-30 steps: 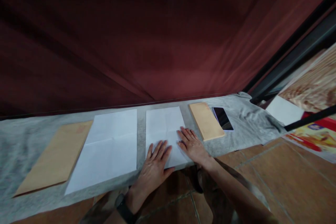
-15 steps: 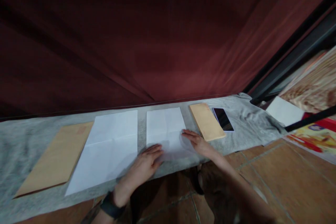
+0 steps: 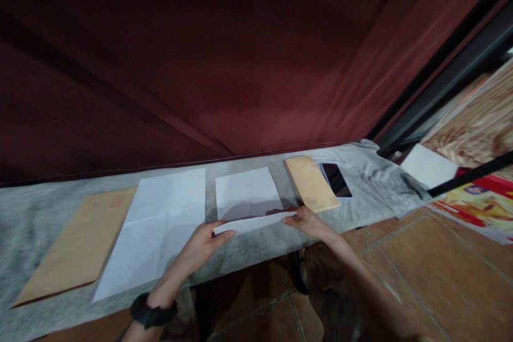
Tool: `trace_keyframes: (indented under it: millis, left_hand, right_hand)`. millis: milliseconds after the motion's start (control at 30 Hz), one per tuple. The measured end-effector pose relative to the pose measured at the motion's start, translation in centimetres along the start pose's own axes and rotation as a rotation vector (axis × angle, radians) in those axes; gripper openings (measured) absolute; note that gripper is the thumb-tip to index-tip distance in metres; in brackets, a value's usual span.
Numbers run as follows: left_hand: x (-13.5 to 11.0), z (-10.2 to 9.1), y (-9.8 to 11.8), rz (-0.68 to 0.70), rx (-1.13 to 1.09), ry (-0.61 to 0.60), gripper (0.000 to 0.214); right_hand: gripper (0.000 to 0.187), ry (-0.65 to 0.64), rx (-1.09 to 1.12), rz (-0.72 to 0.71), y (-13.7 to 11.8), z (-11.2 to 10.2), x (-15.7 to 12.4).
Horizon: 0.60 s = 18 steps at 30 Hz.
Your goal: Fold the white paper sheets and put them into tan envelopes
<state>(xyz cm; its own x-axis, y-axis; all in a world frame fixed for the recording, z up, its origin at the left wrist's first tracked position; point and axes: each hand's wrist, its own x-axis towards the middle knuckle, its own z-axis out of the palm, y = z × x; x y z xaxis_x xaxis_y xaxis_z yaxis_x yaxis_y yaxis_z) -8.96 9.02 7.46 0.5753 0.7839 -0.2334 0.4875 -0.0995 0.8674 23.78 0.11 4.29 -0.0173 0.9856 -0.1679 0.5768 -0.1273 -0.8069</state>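
A white sheet of paper (image 3: 249,192) lies on the grey cloth, its near edge lifted and bent up into a strip facing me. My left hand (image 3: 204,243) pinches the left end of that raised edge, thumb on the near side. At the right end, my right hand (image 3: 306,222) pinches the same edge. Just beyond my right hand lies a stack of tan envelopes (image 3: 312,184). A larger white sheet (image 3: 160,224) with crease lines rests left of the held paper. Farther left is a big brown envelope (image 3: 80,246).
A smartphone (image 3: 336,180) lies beside the tan envelopes. Grey cloth (image 3: 372,171) covers the long, narrow surface. Behind it hangs a dark red curtain (image 3: 240,91). A black metal bar (image 3: 449,64) and a colourful printed box (image 3: 476,203) stand at the right, above the tiled floor.
Both hands lay on the paper earlier, its near part flat. Now they grip its near edge and have raised it off the cloth. The view has shifted slightly.
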Motion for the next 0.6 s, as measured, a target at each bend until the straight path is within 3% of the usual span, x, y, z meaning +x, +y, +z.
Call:
trace_keyframes:
  millis: [100,200,400,600]
  left_hand:
    - [-0.1,-0.2,-0.4,-0.052,-0.122,-0.003,0.048]
    - [0.1,-0.5,-1.1,-0.128,-0.11,0.025,0.047]
    - [1.6,-0.2,-2.1,-0.103,-0.14,0.184,0.052]
    - [3.2,0.6,-2.2,-0.044,0.016,0.348,0.038]
  right_hand:
    - [0.044,-0.008,0.151,0.016,0.4,0.3,0.2]
    - [0.041,0.009,0.25,-0.022,0.5,0.7,0.7]
    - [0.034,0.155,0.152,0.028,-0.1,1.4,2.3]
    - [0.031,0.355,-0.221,0.174,-1.2,2.2,3.7]
